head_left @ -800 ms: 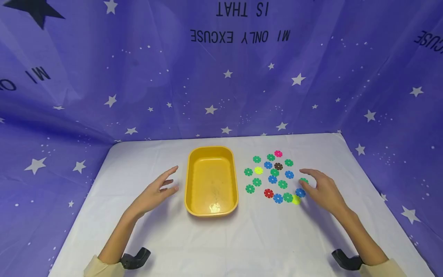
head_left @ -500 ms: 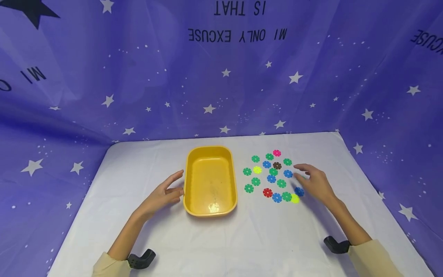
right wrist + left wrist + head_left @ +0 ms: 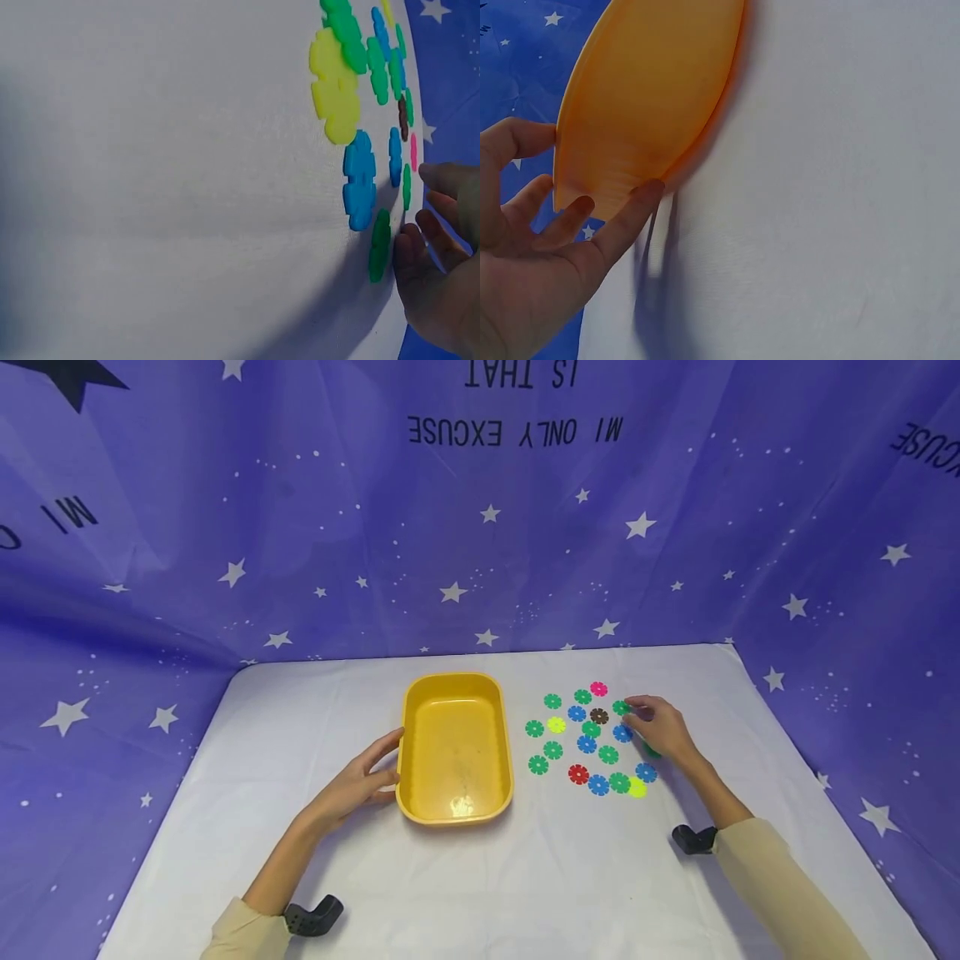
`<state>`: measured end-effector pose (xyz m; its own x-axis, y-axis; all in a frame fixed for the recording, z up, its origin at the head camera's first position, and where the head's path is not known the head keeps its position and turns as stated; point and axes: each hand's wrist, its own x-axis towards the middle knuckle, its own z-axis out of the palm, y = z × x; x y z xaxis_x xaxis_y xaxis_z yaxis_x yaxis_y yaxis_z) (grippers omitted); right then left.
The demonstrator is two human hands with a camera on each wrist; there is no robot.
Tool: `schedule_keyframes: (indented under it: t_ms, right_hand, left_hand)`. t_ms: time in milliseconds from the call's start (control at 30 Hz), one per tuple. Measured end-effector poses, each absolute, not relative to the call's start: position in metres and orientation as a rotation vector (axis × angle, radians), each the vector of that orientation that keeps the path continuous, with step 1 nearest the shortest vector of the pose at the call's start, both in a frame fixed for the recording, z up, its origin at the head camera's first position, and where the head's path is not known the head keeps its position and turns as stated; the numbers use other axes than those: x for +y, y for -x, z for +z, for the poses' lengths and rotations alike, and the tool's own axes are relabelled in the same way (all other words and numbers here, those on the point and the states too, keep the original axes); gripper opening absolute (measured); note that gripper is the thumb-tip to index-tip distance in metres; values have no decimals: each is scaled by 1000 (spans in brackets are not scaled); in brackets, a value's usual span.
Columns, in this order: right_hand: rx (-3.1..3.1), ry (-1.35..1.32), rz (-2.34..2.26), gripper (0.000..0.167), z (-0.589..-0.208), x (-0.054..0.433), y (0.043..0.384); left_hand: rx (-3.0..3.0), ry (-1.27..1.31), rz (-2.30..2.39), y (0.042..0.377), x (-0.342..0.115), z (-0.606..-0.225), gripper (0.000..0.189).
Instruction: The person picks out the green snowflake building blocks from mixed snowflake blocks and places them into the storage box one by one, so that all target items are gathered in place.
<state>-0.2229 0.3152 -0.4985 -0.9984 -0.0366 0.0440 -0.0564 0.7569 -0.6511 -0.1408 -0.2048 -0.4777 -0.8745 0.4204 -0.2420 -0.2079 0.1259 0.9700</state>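
Observation:
A yellow rectangular tray (image 3: 457,760) sits on the white-covered table, left of the discs. My left hand (image 3: 352,785) touches the tray's left side with spread fingers; in the left wrist view the fingertips (image 3: 651,191) rest against its outer wall. Over the right edge of a scatter of notched plastic discs hovers my right hand (image 3: 663,731). Its thumb and forefinger are apart, close to a green disc (image 3: 619,707) and a blue disc (image 3: 622,733). In the right wrist view another green disc (image 3: 380,246) lies beside the hand (image 3: 442,277), which holds nothing visible.
Among the other discs are a pink disc (image 3: 598,689), a brown disc (image 3: 599,717), a red disc (image 3: 578,774) and a yellow disc (image 3: 637,787). A purple star-patterned cloth (image 3: 450,527) rises behind and beside the white tabletop (image 3: 487,893).
My left hand has moved right from beside the tray onto its side. The right hand has shifted forward and left over the discs. Tray and discs appear unmoved.

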Motion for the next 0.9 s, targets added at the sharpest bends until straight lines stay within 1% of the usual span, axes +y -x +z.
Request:
schedule_keyframes:
  t_ms: [167, 267, 600, 800, 900]
  right_hand:
    - [-2955, -13, 1079, 48, -504, 313, 233]
    - [-2965, -14, 1064, 49, -506, 312, 236]
    - [-2998, -7, 1022, 43, -510, 314, 241]
    - [-3014, 19, 1079, 42, -508, 314, 245]
    - [-2983, 49, 1122, 39, -507, 313, 245]
  left_hand:
    - [1887, -165, 1861, 141, -202, -480, 78]
    - [1849, -147, 1897, 140, -200, -481, 79]
    - [1809, -106, 1938, 140, -196, -483, 81]
    - [1823, -87, 1935, 138, -196, -483, 80]
    - [1819, -91, 1939, 139, -196, -483, 81]
